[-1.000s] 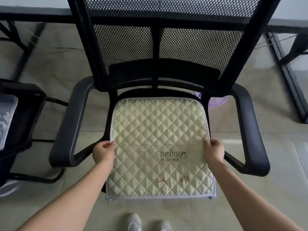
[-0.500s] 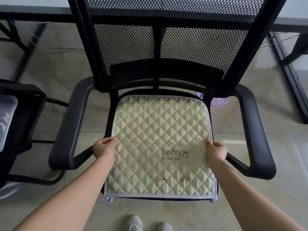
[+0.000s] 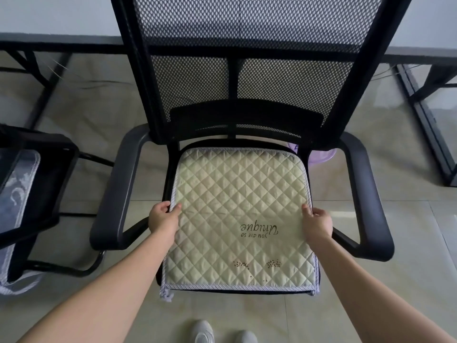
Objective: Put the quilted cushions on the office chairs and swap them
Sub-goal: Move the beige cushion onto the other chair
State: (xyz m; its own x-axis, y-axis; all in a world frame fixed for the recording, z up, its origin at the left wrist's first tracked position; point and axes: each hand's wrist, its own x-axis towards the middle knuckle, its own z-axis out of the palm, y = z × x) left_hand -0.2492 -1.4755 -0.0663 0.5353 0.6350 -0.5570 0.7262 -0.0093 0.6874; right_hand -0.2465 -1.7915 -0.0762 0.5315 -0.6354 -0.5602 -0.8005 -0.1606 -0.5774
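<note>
A pale green quilted cushion (image 3: pixel 237 194) with grey trim and upside-down lettering lies on the seat of a black mesh-backed office chair (image 3: pixel 111 194) in front of me. My left hand (image 3: pixel 163 219) pinches the cushion's left edge about halfway along. My right hand (image 3: pixel 319 221) grips its right edge at the same height. The cushion's far edge sits close to the chair back, and its near edge overhangs the seat front slightly. At the far left stands a second black chair (image 3: pixel 57 169) bearing a pale grey-white cushion (image 3: pixel 17 189), partly cut off by the frame.
Black armrests flank the seat on both sides. A purple plastic basin (image 3: pixel 319 154) shows behind the chair at the right. Dark table frames (image 3: pixel 425 115) run along the back and right over a tiled floor. My grey shoes (image 3: pixel 205 332) are below the seat.
The cushion has slid further back onto the seat, its far edge nearing the chair back. Both hands have kept their grip on the side edges and moved forward with it.
</note>
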